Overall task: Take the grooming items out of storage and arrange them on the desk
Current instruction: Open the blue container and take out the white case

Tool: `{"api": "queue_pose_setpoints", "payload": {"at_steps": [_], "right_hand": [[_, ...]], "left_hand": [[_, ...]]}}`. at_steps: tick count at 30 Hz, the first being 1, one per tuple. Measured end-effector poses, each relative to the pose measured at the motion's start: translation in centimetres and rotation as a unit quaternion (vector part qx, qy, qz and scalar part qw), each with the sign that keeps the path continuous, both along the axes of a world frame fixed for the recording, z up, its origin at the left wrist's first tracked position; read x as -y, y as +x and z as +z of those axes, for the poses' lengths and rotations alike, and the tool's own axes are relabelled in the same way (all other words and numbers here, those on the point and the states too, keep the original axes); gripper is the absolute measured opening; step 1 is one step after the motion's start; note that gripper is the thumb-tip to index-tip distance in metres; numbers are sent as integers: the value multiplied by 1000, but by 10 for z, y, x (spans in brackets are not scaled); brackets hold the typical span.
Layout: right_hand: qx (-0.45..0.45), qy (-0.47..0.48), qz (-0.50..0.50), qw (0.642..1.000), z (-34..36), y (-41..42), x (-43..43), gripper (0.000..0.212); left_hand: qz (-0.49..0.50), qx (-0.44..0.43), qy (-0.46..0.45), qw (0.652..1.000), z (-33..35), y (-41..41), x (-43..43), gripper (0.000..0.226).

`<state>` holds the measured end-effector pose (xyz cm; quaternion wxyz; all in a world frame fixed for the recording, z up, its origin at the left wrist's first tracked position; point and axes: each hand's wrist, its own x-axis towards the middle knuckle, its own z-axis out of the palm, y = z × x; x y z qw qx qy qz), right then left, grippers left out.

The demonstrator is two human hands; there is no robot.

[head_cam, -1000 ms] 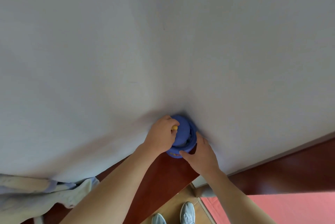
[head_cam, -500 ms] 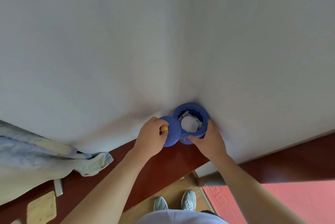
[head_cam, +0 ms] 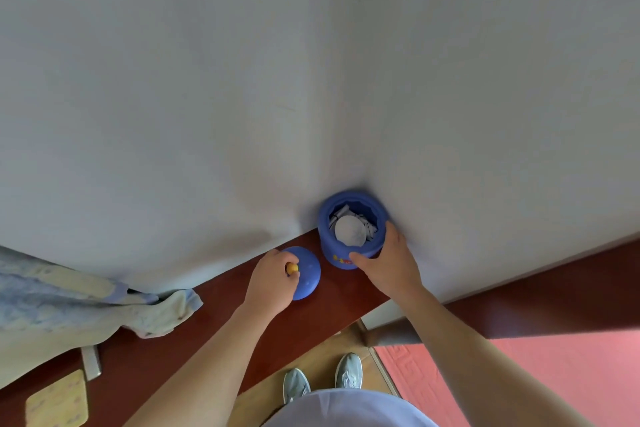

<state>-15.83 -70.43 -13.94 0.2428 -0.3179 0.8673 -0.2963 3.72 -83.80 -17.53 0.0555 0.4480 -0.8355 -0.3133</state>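
Though contents (head_cam: 349,229) unclear, jar (head_cam: 333,248) gripped by right hand (head_cam: 389,265), lid knob (head_cam: 292,268) seemingly pinched by left hand (head_cam: 272,281).

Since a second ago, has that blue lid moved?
Yes. The blue lid was on the blue jar. It is now off, to the jar's left, over the wooden desk, with the left hand pinching its yellow knob.

Desk (head_cam: 311,322) bears jar (head_cam: 331,253), lid (head_cam: 309,275) (cloth (head_cam: 162,316) leftward).

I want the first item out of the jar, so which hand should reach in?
Probably the left hand: its lid seems down on the desk, so it can let go, while the right hand steadies the jar.
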Motion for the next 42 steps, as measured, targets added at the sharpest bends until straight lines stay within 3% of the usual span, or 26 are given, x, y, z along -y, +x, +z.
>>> {"api": "queue_pose_setpoints", "payload": {"at_steps": [19, 33, 37, 42], "right_hand": [[39, 26, -28, 999, 13, 7, 1, 100], [84, -16, -48, 995, 7, 6, 0, 97], [87, -27, -49, 995, 7, 6, -1, 96], [99, -50, -55, 992, 5, 6, -1, 92]], "left_hand": [[-1, 13, 16, 1000, -43, -13, -2, 18], [0, 12, 21, 1000, -43, -27, -1, 20], [26, -12, 35, 999, -27, -24, 3, 25], [27, -102, -19, 994, 17, -39, 14, 30]]}}
